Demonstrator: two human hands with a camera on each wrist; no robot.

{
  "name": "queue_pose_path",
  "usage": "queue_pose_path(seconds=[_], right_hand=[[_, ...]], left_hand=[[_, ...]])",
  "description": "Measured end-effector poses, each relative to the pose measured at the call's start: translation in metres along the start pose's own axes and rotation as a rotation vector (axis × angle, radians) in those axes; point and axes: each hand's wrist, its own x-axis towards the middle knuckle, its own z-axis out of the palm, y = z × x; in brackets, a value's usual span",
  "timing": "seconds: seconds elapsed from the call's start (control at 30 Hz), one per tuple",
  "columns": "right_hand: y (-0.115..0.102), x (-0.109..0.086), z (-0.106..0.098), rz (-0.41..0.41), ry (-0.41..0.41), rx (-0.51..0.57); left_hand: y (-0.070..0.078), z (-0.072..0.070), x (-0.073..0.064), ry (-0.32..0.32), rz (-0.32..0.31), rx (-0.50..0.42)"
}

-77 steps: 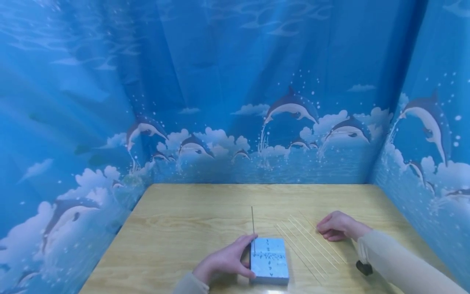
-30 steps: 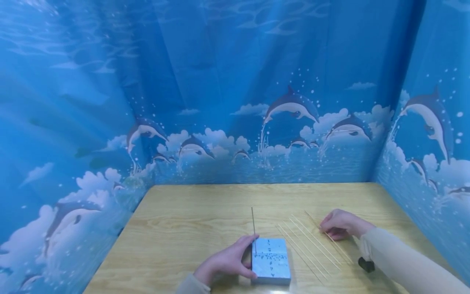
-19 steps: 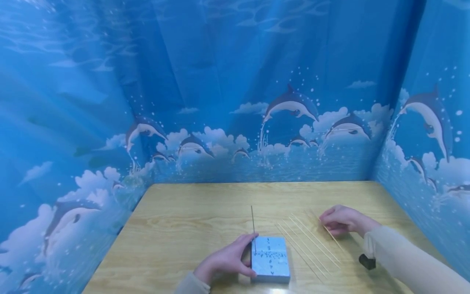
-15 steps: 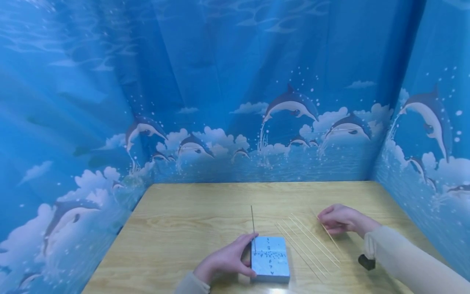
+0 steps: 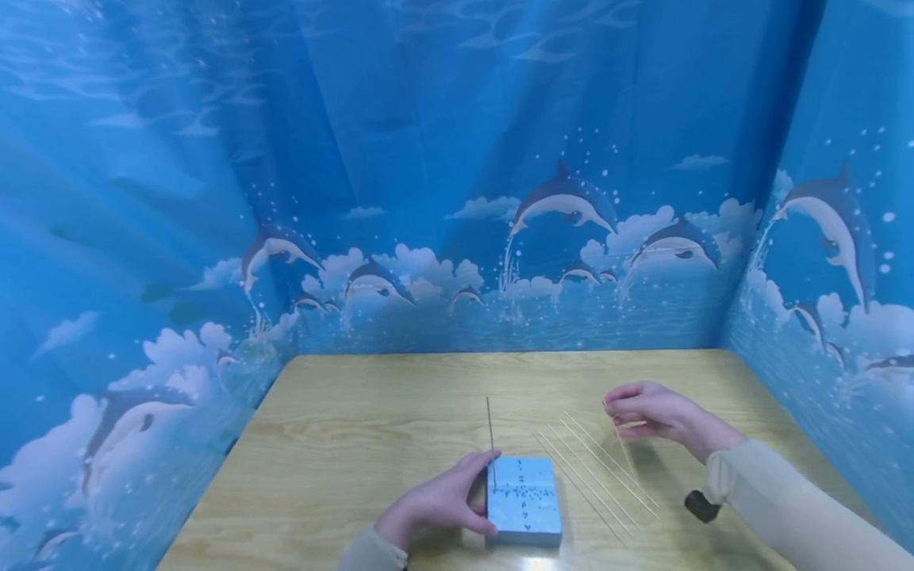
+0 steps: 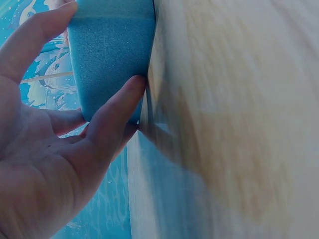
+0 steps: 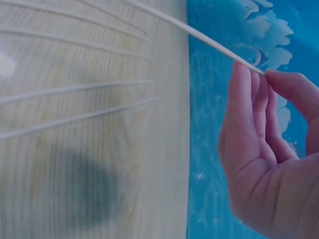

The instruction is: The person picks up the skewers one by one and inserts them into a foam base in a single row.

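One skewer (image 7: pixel 199 35) pinched, one upright (image 5: pixel 489 432), four lying (image 5: pixel 593 476).

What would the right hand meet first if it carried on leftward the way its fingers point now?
Probably the upright skewer stuck in the foam block, which the left hand grips. The right hand, pinching a skewer, sits lifted above the loose skewers, so they likely pass beneath; depth is unclear.

Bare hands, long cream sleeves (image 5: pixel 785 507); small black object, perhaps a strap, by right wrist
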Motion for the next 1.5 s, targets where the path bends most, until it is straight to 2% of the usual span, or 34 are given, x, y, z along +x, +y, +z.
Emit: queue_pose_path(seconds=[0.27,0.5,0.73,0.87,1.1,1.27,1.5], right_hand=[[-0.014,-0.006,0.023,-0.055,0.030,0.102],[-0.024,-0.008,0.041,-0.102,0.028,0.138],[-0.030,-0.012,0.058,-0.164,0.023,0.163],[-0.033,-0.014,0.069,-0.206,0.043,0.168],[-0.037,-0.012,0.089,-0.279,0.106,0.205],[-0.040,-0.012,0.104,-0.314,0.145,0.188],[-0.036,-0.016,0.127,-0.350,0.205,0.129]], left_hand=[[0.000,-0.004,0.000,-0.002,0.002,-0.010],[0.001,-0.006,0.002,0.001,-0.023,0.002],[-0.001,-0.005,0.002,0.004,-0.004,0.001],[0.000,-0.005,0.001,0.003,0.005,0.006],[0.002,-0.008,0.004,0.000,-0.015,0.012],[0.002,-0.008,0.005,-0.001,0.003,0.008],[0.000,-0.002,0.001,-0.007,0.008,0.005]])
